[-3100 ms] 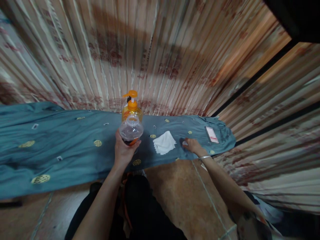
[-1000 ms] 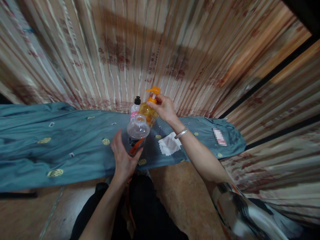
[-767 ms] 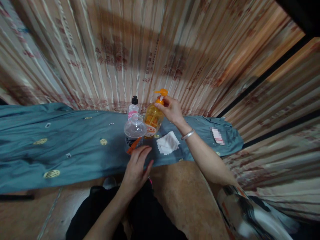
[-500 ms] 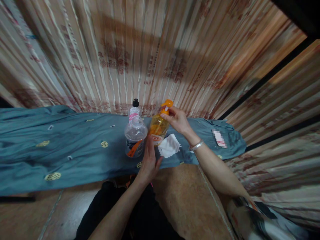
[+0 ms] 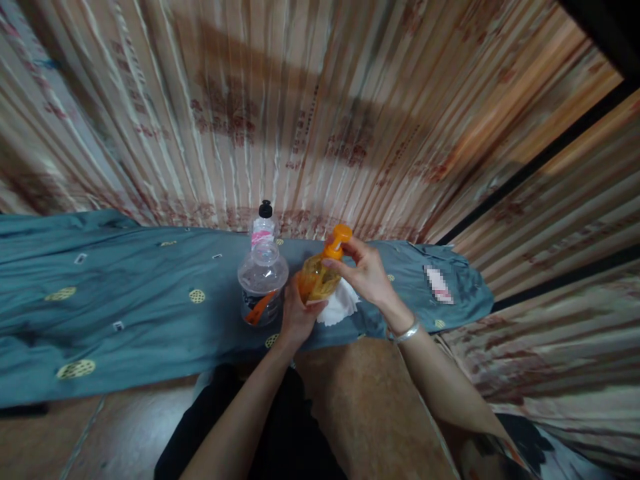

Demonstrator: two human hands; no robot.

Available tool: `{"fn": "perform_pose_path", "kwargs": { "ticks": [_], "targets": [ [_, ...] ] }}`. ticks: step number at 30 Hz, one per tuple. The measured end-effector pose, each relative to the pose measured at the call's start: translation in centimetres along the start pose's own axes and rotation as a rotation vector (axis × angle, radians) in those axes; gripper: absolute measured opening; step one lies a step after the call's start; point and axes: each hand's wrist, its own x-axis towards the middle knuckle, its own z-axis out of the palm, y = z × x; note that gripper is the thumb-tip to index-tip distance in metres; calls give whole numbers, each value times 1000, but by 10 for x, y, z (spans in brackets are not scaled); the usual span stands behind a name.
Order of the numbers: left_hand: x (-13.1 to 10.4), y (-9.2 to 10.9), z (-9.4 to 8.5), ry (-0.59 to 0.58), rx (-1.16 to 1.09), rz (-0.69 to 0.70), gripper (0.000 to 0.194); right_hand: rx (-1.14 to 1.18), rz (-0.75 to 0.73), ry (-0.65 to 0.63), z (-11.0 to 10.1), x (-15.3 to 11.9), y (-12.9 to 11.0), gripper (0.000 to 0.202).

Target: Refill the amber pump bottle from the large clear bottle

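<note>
A see-through pump bottle (image 5: 320, 277) with an orange pump top and yellow-orange contents is tilted to the right between my hands. My left hand (image 5: 299, 310) is closed around its lower part. At the collar below the pump head, my right hand (image 5: 363, 267) grips with thumb and fingers. A white cloth (image 5: 340, 305) lies on the blue-green sheet, partly behind the bottle. Left of my left hand stands a large clear plastic bottle (image 5: 263, 277) without a cap, with an orange and black label. Behind it is a bottle with a black cap (image 5: 265, 210) and a pink-and-white label.
The blue-green patterned sheet (image 5: 150, 293) covers a long narrow surface. A pleated curtain (image 5: 300, 120) hangs behind it. To the right are a blurred-out card-like item (image 5: 439, 285) and dark frame bars (image 5: 530, 163). Tiled floor (image 5: 370, 387) shows in front.
The pump bottle has come nearer to me and off the sheet. My left hand has gone from lying against its side to wrapping round its lower part; my right hand stays at the collar.
</note>
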Motion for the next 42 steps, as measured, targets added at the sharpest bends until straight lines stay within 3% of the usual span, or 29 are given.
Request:
{"fn": "perform_pose_path", "kwargs": {
  "ticks": [4, 12, 18, 25, 31, 38, 42],
  "targets": [
    [-1, 7, -5, -6, 20, -63, 78, -120, 51, 80, 4, -5, -1, 45],
    [0, 15, -9, -21, 14, -110, 76, -22, -23, -183, -5, 3, -5, 45],
    [-1, 15, -9, -34, 2, -113, 75, -229, 48, 41, -4, -3, -14, 56],
    [-1, 14, -8, -45, -7, -107, 77, -155, -37, -109, -6, -6, -16, 44],
    [-2, 12, -8, -36, -6, -93, 77, -314, 31, 79, -2, -6, -22, 52],
    [-1, 11, -8, -23, -5, -75, 76, -158, -60, -143, -9, -10, -21, 40],
    [-1, 12, -8, -17, 1, -80, 78, -273, 10, 14, -6, -8, -24, 51]
  ]
}}
